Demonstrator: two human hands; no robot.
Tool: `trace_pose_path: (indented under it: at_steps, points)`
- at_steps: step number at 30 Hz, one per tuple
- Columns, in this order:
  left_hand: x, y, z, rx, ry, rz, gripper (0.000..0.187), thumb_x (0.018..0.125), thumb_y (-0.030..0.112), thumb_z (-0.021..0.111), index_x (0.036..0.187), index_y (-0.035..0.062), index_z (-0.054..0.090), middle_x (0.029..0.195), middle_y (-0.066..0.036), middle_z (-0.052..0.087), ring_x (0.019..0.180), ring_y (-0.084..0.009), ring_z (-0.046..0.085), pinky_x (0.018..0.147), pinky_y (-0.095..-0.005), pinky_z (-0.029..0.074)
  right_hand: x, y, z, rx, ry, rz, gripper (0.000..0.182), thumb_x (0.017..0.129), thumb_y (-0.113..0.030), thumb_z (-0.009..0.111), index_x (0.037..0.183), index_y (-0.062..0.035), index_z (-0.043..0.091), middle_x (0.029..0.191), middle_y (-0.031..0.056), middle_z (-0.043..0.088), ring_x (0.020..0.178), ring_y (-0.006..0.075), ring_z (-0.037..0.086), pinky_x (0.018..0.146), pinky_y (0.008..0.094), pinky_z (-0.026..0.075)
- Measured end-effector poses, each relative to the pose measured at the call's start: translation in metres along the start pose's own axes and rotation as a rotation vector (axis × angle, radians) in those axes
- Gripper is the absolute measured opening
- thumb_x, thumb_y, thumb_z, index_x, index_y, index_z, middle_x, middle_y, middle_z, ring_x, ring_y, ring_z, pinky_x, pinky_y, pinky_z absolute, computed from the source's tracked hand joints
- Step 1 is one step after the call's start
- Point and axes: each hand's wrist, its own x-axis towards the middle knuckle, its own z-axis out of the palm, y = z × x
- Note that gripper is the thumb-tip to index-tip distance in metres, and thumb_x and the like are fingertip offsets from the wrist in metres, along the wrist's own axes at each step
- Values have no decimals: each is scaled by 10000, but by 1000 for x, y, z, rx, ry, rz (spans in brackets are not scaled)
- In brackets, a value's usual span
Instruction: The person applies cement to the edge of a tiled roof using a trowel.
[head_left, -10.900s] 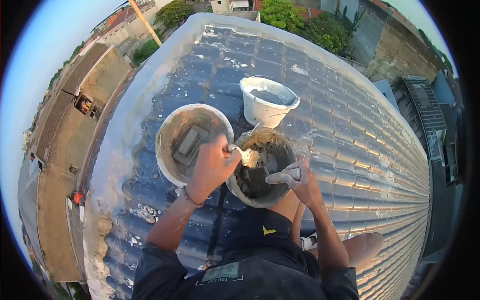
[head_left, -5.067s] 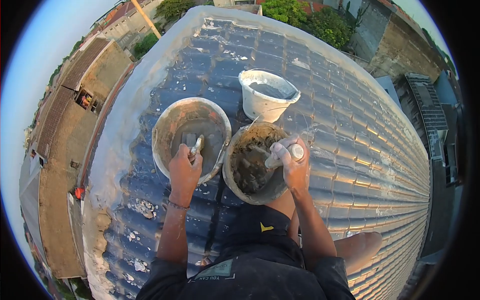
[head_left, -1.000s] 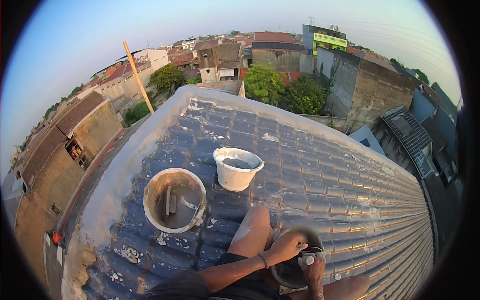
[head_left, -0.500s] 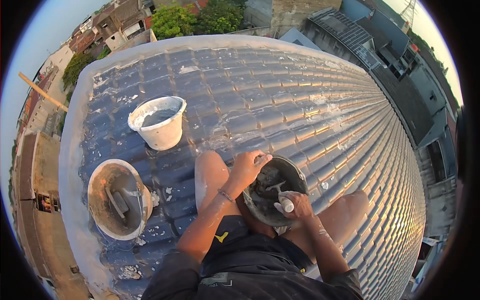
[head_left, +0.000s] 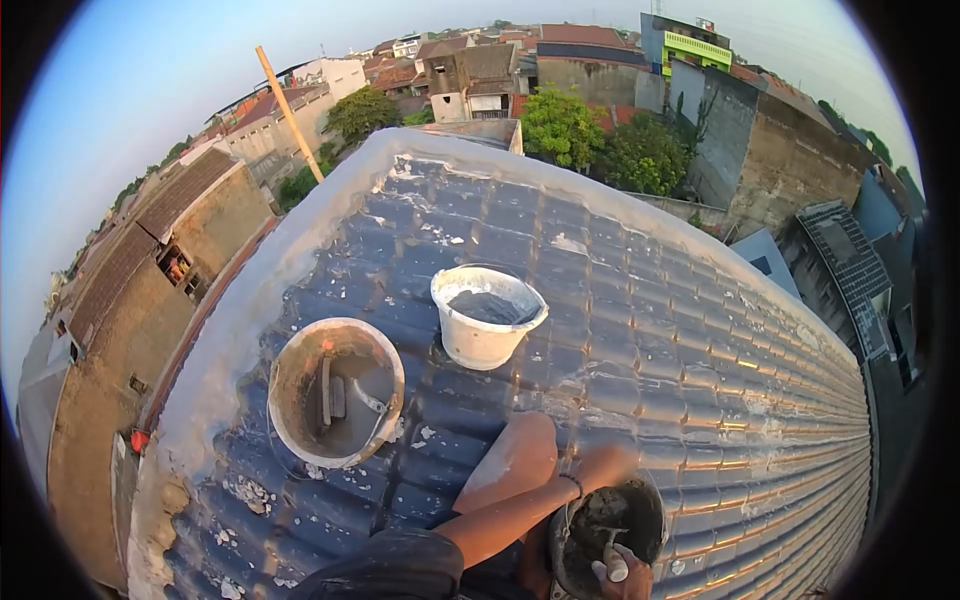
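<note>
A dark bucket [head_left: 655, 500] with wet grey mix inside stands at my legs, low in the view. My right hand [head_left: 628, 575] is closed round the pale handle of a trowel [head_left: 614, 562], whose blade end sits in the mix. Over the bucket's upper left rim is my left hand [head_left: 608, 465], blurred, its fingers not distinct. A bracelet circles that wrist. Up and left, a white bucket [head_left: 480, 345] holds grey material. Further left, a dirty bucket [head_left: 283, 420] contains murky water and long blocks [head_left: 337, 397].
Dark roof tiles [head_left: 640, 340] slope away to the right, with pale splatters. A rough cement ridge [head_left: 270, 270] borders the roof at left and top. Beyond the edge are a wooden pole [head_left: 288, 112], trees [head_left: 645, 155] and lower buildings.
The view has swung up and to the left, so the buckets and my hands appear further right and lower. My left hand has become blurred above the dark bucket; my right still holds the trowel.
</note>
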Motion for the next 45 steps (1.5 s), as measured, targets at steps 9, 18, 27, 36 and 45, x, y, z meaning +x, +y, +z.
trace_pose_path:
  at_steps: [9,18,27,36,45]
  points:
    - [-3,-21,10,18,-75,151,204,981,144,549,1125,78,677,792,-213,667,710,-400,676,611,-515,540,38,18,49,534,387,12,188,811,-128,764,904,-16,646,942,136,672,892,240,651,857,351,497]
    - [-8,-21,2,-291,-140,-61,536,1063,473,419,1215,47,705,542,-144,455,525,-250,530,598,-433,437,43,-39,46,709,1053,257,221,971,-214,684,877,-32,603,813,33,590,759,109,542,731,266,478]
    - [-8,-30,6,-257,-159,-74,527,1068,469,415,1260,62,688,651,-165,495,685,-250,547,658,-399,429,111,3,68,859,975,202,204,906,-125,732,790,-68,575,737,-33,539,673,66,482,648,251,434]
    - [-8,-26,1,-322,-166,-125,514,1070,469,412,1290,92,683,888,-152,716,964,-288,684,853,-385,500,98,6,57,592,221,-92,149,757,-86,699,777,-41,558,720,76,578,681,206,565,690,346,476]
    - [-13,-28,4,-349,-76,-40,518,1063,476,422,1261,84,697,709,-106,568,718,-185,537,735,-364,465,38,-18,82,409,127,-239,177,712,-109,720,763,-47,561,737,133,596,709,345,579,697,398,482]
